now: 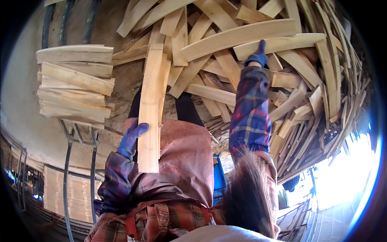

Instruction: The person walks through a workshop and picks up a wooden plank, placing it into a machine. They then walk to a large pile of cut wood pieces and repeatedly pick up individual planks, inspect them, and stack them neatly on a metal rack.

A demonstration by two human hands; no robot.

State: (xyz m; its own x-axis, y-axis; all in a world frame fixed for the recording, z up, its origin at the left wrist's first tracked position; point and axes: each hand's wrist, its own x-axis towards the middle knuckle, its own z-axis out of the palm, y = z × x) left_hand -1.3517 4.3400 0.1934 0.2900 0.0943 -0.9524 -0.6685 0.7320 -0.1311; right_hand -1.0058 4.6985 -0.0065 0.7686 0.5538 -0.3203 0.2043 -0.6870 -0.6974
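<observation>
My left hand [134, 137], in a blue glove, grips wooden slats near their lower end. The front slat [150, 105] is long, pale and flat, standing lengthwise over my lap with at least one more slat [163, 88] behind it. My right arm stretches forward to the pile. There my gloved right hand [257, 57] is at the near edge of a slightly curved slat [290, 43], one digit laid across its top and the other fingers mostly hidden. Just beyond lies another long curved slat [242, 36].
A large loose heap of wooden slats [298, 66] spreads ahead and to the right. At the left, a stack of slats [74, 86] rests on a metal frame [67, 177]. Below it stands a neat pile of boards [72, 193]. Something blue [218, 177] is beside my lap.
</observation>
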